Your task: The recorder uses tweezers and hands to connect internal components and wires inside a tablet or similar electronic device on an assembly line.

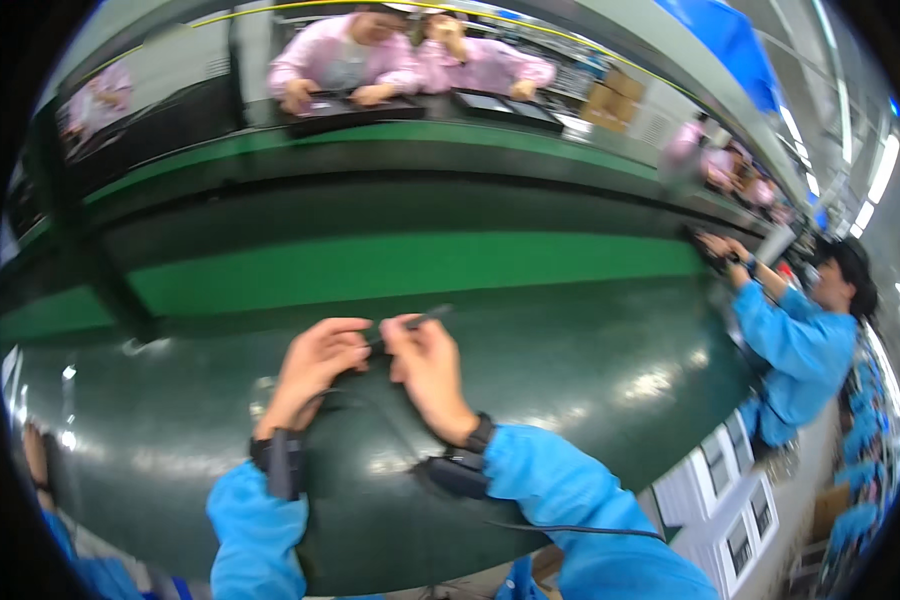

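My left hand (317, 362) and my right hand (431, 372) come together above the dark green worktop (530, 370). Between their fingertips sits a small black piece (374, 336), which my left thumb and fingers pinch. A slim dark pen-shaped stick (429, 317) juts out beyond the closed fingers of my right hand; blur hides its exact kind. A thin dark cable (355, 394) seems to loop below the hands. Each wrist wears a black strap, with a black box-like device (286, 464) on the left one.
Beyond the worktop runs a green conveyor belt (390, 262). People in pink (342, 60) work across it at black trays (355, 108). To the right, a person in blue (795, 345) reaches toward the belt. A dark post (95, 255) rises at the left; white trays (735, 500) lie lower right.
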A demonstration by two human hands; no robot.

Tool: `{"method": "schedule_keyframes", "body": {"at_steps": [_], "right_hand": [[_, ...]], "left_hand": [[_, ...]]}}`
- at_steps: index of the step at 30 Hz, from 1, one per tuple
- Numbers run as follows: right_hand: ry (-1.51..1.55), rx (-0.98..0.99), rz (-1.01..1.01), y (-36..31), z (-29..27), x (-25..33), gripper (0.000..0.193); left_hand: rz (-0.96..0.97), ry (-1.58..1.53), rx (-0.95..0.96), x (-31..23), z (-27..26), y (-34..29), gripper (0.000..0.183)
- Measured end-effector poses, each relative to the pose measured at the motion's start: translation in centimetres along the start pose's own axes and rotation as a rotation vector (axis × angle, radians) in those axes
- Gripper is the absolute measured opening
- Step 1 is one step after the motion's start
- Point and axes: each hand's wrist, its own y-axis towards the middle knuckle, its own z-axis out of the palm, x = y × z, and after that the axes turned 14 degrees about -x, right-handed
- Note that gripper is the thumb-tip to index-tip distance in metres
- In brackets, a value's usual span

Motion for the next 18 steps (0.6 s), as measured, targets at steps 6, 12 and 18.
{"method": "schedule_keyframes", "body": {"at_steps": [6, 12, 18], "right_hand": [[-0.122, -0.017, 0.034, -1.8, 1.5, 1.1, 0.025], [-0.102, -0.023, -0.036, -0.4, -0.3, 0.0, 0.027], [-0.106, -0.031, -0.050, 0.9, -0.9, -0.9, 0.031]], "left_hand": [[-0.022, -0.024, 0.000, -0.5, -1.8, -1.6, 0.034], [0.110, -0.188, 0.070, 3.3, -0.8, 0.9, 0.018], [0.146, -0.216, 0.049, 3.4, -0.2, 1.6, 0.014]]}}
